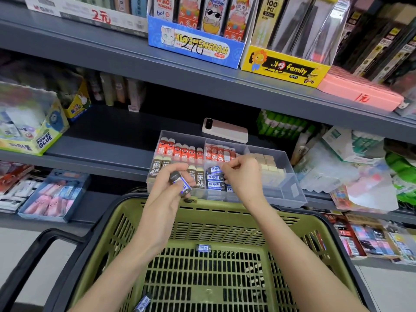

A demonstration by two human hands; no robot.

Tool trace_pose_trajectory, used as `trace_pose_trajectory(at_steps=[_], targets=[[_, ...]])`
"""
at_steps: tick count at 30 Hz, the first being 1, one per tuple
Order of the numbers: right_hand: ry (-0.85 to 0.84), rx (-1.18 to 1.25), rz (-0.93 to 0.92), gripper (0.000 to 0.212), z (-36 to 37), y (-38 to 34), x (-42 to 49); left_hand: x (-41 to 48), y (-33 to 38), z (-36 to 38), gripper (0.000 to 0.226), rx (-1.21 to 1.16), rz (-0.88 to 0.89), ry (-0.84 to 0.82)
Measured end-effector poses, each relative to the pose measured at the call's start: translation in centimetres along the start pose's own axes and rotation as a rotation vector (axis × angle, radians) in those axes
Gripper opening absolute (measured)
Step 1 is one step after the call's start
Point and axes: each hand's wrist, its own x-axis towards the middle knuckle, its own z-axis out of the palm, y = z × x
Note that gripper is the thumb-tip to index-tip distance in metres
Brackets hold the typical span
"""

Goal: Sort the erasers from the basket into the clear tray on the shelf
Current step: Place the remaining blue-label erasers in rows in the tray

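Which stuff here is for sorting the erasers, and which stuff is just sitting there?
For the job:
green basket
clear tray
loose eraser in the basket
erasers held in the left hand

Just lying about:
pink phone
glue box
yellow box
blue cat box

Head-worn wide view, forward-down, close over basket and shelf.

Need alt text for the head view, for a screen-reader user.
A person's left hand grips blue-and-black erasers while the right hand, fingers curled, hovers over the blue-eraser section of a divided clear tray on a shop shelf. Below, a green basket holds at least two loose erasers.
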Motion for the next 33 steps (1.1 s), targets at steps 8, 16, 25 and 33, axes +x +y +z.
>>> trace_pose_trajectory(at_steps=[8,16,25,33], targets=[[-0.014,-0.332,-0.055,0.044,-0.1,-0.4,-0.6,0.0,0.6,0.4,0.025,0.093,0.044,-0.013],[-0.448,0.638,0.055,0.008,-3.8,-3.3,-6.5,-0.2,-0.1,0.7,0.022,0.114,0.059,-0.071],[-0.199,0.317,0.098,0.02,-8.4,-0.2,-3.2,-0.1,-1.3,-0.1,0.048,1.297,0.529,-0.171],[-0.331,-0.344,-0.038,0.023,-6.7,0.6,-1.0,0.2,-2.8,-0.9,0.053,1.723,0.528,-0.414]])
